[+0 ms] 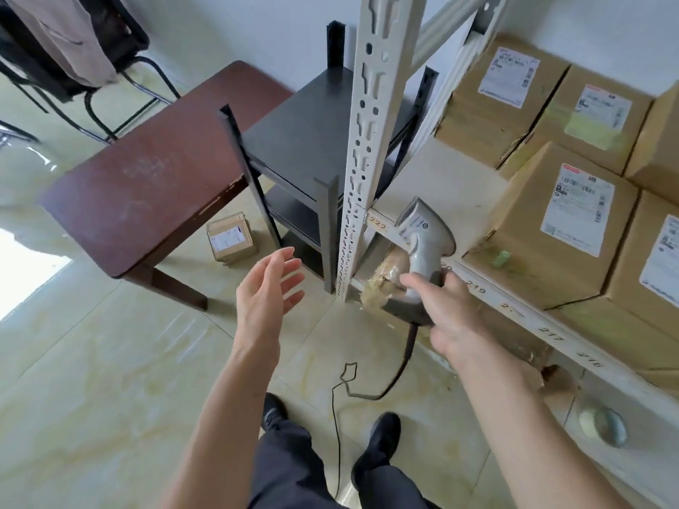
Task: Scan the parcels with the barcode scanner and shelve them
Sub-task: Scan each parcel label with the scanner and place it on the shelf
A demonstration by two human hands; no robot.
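Observation:
My right hand [446, 317] grips the handle of a grey corded barcode scanner [422, 240], held upright by the front edge of the white shelf [441, 185]. Its black cable [371, 391] trails to the floor. My left hand [266, 295] hovers empty, fingers straight and spread, above the floor left of the shelf post. Several brown cardboard parcels with white labels stand on the shelf, the nearest [551, 233] just right of the scanner. One small labelled parcel [230, 239] lies on the floor under the table's edge.
A dark red wooden table [147, 185] stands to the left, a black two-tier stand [305, 141] beside the white perforated shelf post [371, 141]. A black chair [73, 67] is at the back left. Taped parcels sit on the lower shelf [389, 273]. My shoes stand on pale tiles.

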